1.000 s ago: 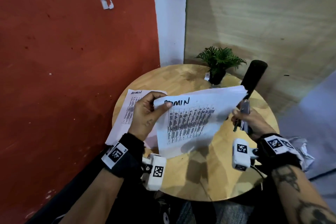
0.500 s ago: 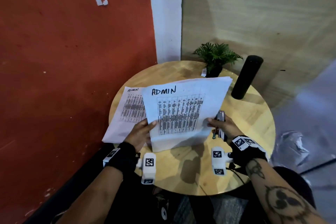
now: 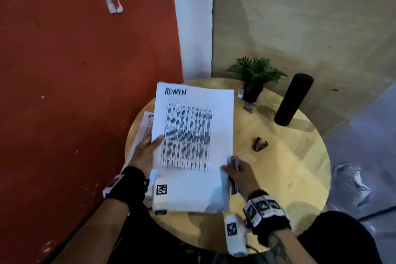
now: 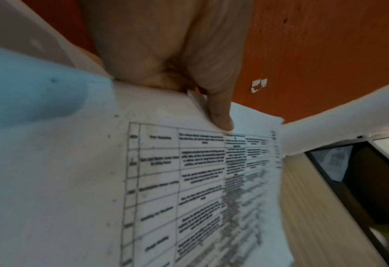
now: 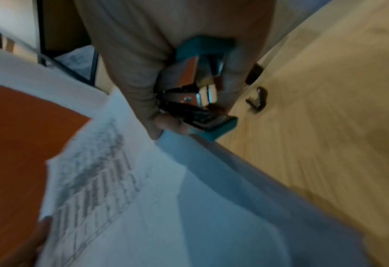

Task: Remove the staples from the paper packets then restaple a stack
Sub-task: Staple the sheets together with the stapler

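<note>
A white paper packet [image 3: 192,126] headed ADMIN, with a printed table, is held above the table in both hands, long side pointing away from me. My left hand [image 3: 156,141] pinches its left edge, thumb [image 4: 220,117] on top of the sheets [image 4: 166,180]. My right hand [image 3: 230,164] pinches the lower right edge while gripping a teal stapler [image 5: 200,94] in its palm. A second packet [image 3: 145,128] lies on the table under the left hand, mostly hidden. A dark staple remover [image 3: 260,143] lies on the wood to the right, also visible as the staple remover [image 5: 258,98] in the right wrist view.
The round wooden table [image 3: 289,167] carries a small potted plant [image 3: 255,79] and a tall black cylinder [image 3: 293,98] at the back. A red wall [image 3: 75,92] is close on the left. Crumpled plastic [image 3: 351,182] lies on the floor at the right.
The packet has turned from lying sideways to pointing away from me. Both hands have slid down to its lower edges, and the right hand has kept the stapler.
</note>
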A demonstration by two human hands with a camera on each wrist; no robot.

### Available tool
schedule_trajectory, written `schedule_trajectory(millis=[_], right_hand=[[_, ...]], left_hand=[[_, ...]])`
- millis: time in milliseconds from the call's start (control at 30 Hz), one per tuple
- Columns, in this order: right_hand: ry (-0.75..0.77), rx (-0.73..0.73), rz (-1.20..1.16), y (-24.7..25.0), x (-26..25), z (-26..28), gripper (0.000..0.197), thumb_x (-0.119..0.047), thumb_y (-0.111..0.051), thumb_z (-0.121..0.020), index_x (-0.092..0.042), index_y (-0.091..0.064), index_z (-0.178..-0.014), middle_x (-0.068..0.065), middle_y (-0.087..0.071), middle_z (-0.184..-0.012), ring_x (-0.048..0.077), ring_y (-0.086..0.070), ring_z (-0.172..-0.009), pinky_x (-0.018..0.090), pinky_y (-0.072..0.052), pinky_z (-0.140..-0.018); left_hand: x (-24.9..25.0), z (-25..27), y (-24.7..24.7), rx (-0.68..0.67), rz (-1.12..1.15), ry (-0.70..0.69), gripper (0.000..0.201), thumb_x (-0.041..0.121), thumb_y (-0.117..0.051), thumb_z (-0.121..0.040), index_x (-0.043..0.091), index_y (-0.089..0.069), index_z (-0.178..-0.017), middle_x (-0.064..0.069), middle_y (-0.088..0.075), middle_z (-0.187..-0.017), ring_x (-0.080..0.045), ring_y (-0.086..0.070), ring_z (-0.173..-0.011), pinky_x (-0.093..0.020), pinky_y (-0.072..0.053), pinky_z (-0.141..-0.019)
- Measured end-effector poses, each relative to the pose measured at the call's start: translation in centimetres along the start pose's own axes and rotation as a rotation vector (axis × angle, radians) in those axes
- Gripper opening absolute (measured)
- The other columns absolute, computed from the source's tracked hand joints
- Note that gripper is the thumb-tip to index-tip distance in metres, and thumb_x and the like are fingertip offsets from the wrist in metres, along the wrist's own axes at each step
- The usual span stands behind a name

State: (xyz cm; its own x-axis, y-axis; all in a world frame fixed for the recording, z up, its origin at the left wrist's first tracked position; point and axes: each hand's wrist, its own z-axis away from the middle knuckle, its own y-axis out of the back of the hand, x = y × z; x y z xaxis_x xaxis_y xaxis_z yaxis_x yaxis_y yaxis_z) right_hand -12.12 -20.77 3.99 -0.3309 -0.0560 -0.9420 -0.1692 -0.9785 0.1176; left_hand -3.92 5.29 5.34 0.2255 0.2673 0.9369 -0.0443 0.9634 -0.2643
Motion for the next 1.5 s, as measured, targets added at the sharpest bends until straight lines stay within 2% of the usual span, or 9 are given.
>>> schedule_trajectory(millis=[133, 233, 333, 500, 633, 1100, 1367, 1433, 1500], right_hand=[[0.03, 0.022, 0.077, -4.7, -1.1, -1.7, 0.011, -0.007, -0.065, -0.083, -0.014, -0.058, -0.08, 0.006, -0.062, -0.077, 0.016, -0.054, -0.073, 0.024, -0.041, -0.065], [-0.081, -0.039, 0.137, -7.9, -1.6, -4.5, 0.013, -0.008, -0.06, -0.083, -0.018, -0.057, -0.09, 0.005, -0.056, -0.083, 0.02, -0.05, -0.081, 0.026, -0.038, -0.071], [-0.243, -0.171, 0.278, -10.9, 0.1, -6.7, 0.028, -0.005, -0.05, -0.086, -0.013, -0.053, -0.112, 0.018, -0.058, -0.104, 0.029, -0.053, -0.089, 0.037, -0.048, -0.076], [-0.236, -0.123, 0.45, -12.5, 0.2, -9.1, 0.034, -0.014, -0.047, -0.092, -0.003, -0.051, -0.123, 0.018, -0.056, -0.125, 0.033, -0.053, -0.112, 0.03, -0.042, -0.077], [-0.219, -0.103, 0.462, -13.2, -0.1, -10.1, 0.031, -0.017, -0.047, -0.093, -0.004, -0.052, -0.121, 0.017, -0.058, -0.121, 0.032, -0.055, -0.111, 0.029, -0.042, -0.078], [-0.327, -0.143, 0.609, -14.3, 0.9, -10.7, 0.038, -0.014, -0.054, -0.086, -0.004, -0.051, -0.123, 0.016, -0.055, -0.126, 0.033, -0.053, -0.115, 0.028, -0.042, -0.081], [-0.416, -0.064, 0.491, -14.9, 1.4, -9.7, 0.036, -0.022, -0.051, -0.093, -0.003, -0.05, -0.124, 0.017, -0.056, -0.125, 0.032, -0.055, -0.112, 0.031, -0.044, -0.083], [-0.449, -0.076, 0.415, -14.9, 1.5, -9.4, 0.038, -0.017, -0.054, -0.09, -0.002, -0.052, -0.125, 0.017, -0.058, -0.122, 0.032, -0.058, -0.108, 0.029, -0.045, -0.076], [-0.424, -0.105, 0.421, -14.3, 1.4, -9.1, 0.033, -0.019, -0.057, -0.09, 0.001, -0.056, -0.117, 0.016, -0.06, -0.11, 0.03, -0.059, -0.093, 0.026, -0.042, -0.069]], left_hand=[[1.1, -3.9, 2.9, 0.14, -0.146, 0.026, 0.02, 0.016, -0.065, -0.086, 0.01, -0.067, -0.105, -0.019, -0.06, -0.124, -0.028, -0.06, -0.11, -0.042, -0.04, -0.104], [2.5, -7.0, 4.6, 0.233, -0.258, 0.037, 0.032, 0.012, -0.06, -0.091, 0.005, -0.057, -0.121, -0.005, -0.062, -0.111, 0.007, -0.062, -0.061, -0.008, -0.049, -0.061], [1.8, -9.4, 6.7, 0.296, -0.361, 0.099, 0.037, 0.012, -0.061, -0.091, 0.002, -0.053, -0.125, -0.002, -0.061, -0.095, 0.007, -0.055, -0.042, -0.003, -0.038, -0.04], [-0.2, -13.9, 10.1, 0.318, -0.513, 0.264, 0.043, 0.019, -0.066, -0.087, -0.001, -0.056, -0.124, -0.013, -0.06, -0.108, -0.023, -0.054, -0.076, -0.024, -0.044, -0.066], [-0.3, -16.2, 10.4, 0.317, -0.519, 0.275, 0.034, 0.018, -0.068, -0.085, 0.003, -0.061, -0.115, -0.022, -0.062, -0.119, -0.026, -0.058, -0.091, -0.036, -0.047, -0.084], [-1.3, -16.0, 10.8, 0.369, -0.729, 0.306, 0.035, 0.012, -0.062, -0.09, 0.0, -0.057, -0.122, -0.012, -0.057, -0.109, -0.023, -0.049, -0.092, -0.027, -0.043, -0.062], [-3.2, -12.7, 10.9, 0.355, -1.24, 0.52, 0.079, 0.052, -0.05, -0.091, -0.008, -0.033, -0.14, -0.026, -0.035, -0.145, -0.04, -0.039, -0.131, -0.041, -0.033, -0.108], [-3.1, -11.9, 10.4, 0.281, -1.298, 0.553, 0.078, 0.05, -0.051, -0.092, -0.009, -0.032, -0.139, -0.027, -0.038, -0.144, -0.039, -0.047, -0.124, -0.038, -0.038, -0.103], [-2.8, -11.2, 9.8, 0.173, -1.268, 0.609, 0.069, 0.044, -0.05, -0.094, -0.012, -0.039, -0.133, -0.027, -0.055, -0.126, -0.032, -0.061, -0.081, -0.032, -0.046, -0.079]])
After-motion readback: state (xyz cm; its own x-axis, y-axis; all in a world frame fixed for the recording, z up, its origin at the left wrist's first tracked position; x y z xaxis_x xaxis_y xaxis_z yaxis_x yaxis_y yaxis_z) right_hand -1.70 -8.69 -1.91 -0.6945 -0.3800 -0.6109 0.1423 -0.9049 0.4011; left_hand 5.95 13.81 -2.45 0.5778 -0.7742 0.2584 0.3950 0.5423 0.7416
